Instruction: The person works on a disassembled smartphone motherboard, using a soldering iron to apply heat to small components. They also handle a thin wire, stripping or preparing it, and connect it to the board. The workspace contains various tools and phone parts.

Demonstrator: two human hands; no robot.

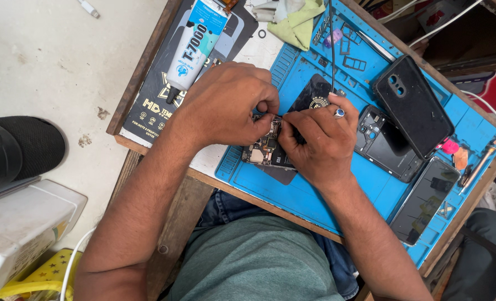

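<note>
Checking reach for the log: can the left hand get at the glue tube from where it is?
Probably yes. The glue tube lies uncovered just beyond the left hand, nothing between them. But that hand's fingers are busy on the opened phone, together with the right hand.

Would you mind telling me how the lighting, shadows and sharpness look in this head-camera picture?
Head view: soft, even daylight with only faint shadows under the left hand and right hand; the opened phone and blue mat are sharp; mild glare on the dark screen panel; the frame corners bend a little from the wide lens, and the white box is slightly soft.
</note>
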